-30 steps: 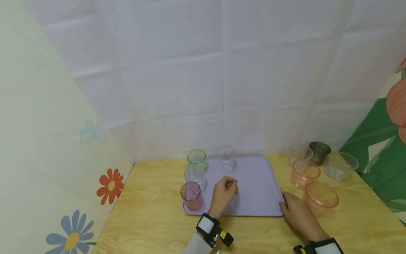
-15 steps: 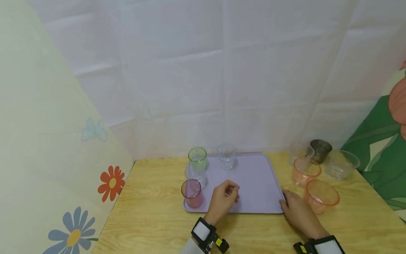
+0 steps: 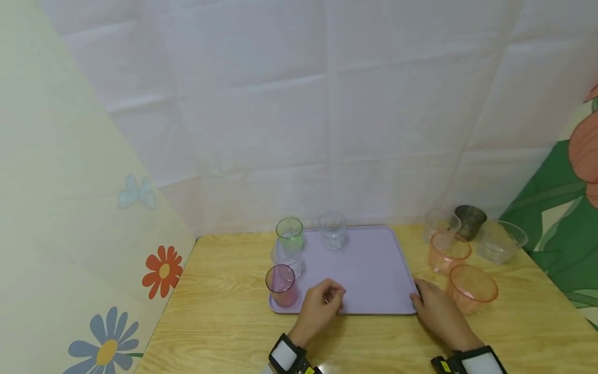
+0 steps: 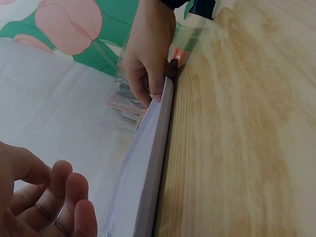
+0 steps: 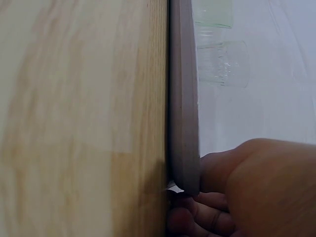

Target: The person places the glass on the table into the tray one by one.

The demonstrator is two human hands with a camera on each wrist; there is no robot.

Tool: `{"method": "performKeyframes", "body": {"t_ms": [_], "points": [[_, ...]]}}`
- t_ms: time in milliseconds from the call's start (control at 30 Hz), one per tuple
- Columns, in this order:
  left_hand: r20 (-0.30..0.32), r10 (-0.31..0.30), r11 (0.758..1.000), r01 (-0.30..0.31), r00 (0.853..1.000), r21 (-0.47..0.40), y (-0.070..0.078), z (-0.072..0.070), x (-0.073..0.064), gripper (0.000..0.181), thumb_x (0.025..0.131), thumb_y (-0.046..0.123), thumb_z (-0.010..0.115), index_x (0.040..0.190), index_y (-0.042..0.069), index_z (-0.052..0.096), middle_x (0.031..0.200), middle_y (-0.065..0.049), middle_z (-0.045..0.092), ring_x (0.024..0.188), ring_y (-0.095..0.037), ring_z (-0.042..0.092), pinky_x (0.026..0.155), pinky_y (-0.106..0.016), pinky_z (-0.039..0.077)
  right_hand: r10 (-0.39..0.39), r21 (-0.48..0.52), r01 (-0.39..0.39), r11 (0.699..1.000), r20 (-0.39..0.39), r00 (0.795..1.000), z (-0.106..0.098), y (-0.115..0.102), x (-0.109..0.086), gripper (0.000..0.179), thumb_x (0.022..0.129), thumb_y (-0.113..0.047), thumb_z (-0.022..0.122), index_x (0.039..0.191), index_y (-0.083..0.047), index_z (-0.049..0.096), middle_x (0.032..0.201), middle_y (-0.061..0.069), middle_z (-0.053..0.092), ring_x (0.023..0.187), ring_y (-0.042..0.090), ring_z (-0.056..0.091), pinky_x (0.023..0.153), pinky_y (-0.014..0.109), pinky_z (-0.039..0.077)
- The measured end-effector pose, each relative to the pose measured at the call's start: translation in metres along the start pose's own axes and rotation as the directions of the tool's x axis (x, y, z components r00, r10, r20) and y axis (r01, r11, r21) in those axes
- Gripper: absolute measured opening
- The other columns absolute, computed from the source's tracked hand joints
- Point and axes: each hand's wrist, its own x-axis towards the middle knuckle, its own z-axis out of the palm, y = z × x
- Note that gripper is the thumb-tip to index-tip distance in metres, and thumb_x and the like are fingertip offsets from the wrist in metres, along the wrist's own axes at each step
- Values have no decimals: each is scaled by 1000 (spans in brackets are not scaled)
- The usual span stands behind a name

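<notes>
A lilac tray (image 3: pixel 364 270) lies on the wooden table. My right hand (image 3: pixel 439 311) grips its near right corner, thumb on the rim; in the right wrist view the fingers (image 5: pixel 185 219) curl beneath that corner. Over the tray's near edge is my left hand (image 3: pixel 320 309), its fingers loosely bent with nothing between them, as the left wrist view also shows. Along the tray's left side stand a purple glass (image 3: pixel 284 291), a clear glass (image 3: pixel 293 262) partly hidden behind it, and a green-rimmed glass (image 3: pixel 289 236). Another clear glass (image 3: pixel 333 234) stands at the back.
Right of the tray are two orange bowls (image 3: pixel 472 291) (image 3: pixel 448 254), a clear cup (image 3: pixel 439 223), a dark metal cup (image 3: pixel 471 222) and a clear bowl (image 3: pixel 500 244). A white sheet (image 3: pixel 327 130) hangs behind the wooden table (image 3: pixel 224 311).
My left hand has drawn back from over the tray toward its near edge. My right hand keeps its grip on the corner; the tray and glasses stay where they were.
</notes>
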Motion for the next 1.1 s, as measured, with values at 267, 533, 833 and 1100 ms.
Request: {"method": "performKeyframes", "body": {"t_ms": [267, 533, 833, 1100], "points": [[45, -8, 1000, 7, 999, 13, -7, -16, -16, 7, 93, 9, 61, 94, 4, 66, 67, -3, 61, 54, -3, 53, 44, -15, 45, 4, -9, -4, 1000, -5, 1000, 2, 1, 1, 40, 86, -7, 65, 116, 16, 55, 103, 34, 62, 95, 48, 59, 78, 61, 50], [66, -41, 999, 41, 997, -1, -13, -34, -31, 12, 94, 16, 61, 94, 5, 66, 67, -1, 61, 55, -3, 54, 45, -17, 47, 4, -6, -4, 1000, -10, 1000, 3, 2, 0, 39, 86, -7, 65, 116, 16, 55, 102, 33, 63, 95, 47, 60, 77, 60, 50], [50, -113, 993, 114, 992, -23, -21, -53, -43, 16, 95, 20, 61, 95, 5, 66, 66, -4, 60, 54, -10, 56, 45, -21, 51, 13, -2, -13, 1000, 3, 1000, 2, 0, 1, 38, 87, -8, 64, 116, 16, 55, 103, 32, 63, 96, 46, 60, 78, 60, 50], [23, -192, 981, 192, 981, -17, -29, -72, -53, 12, 95, 20, 61, 93, 8, 66, 68, -2, 60, 54, -9, 56, 45, -22, 51, 31, 21, -31, 999, 13, 999, 1, -1, 0, 37, 87, -8, 63, 115, 15, 55, 104, 31, 63, 96, 45, 60, 78, 59, 51]]}}
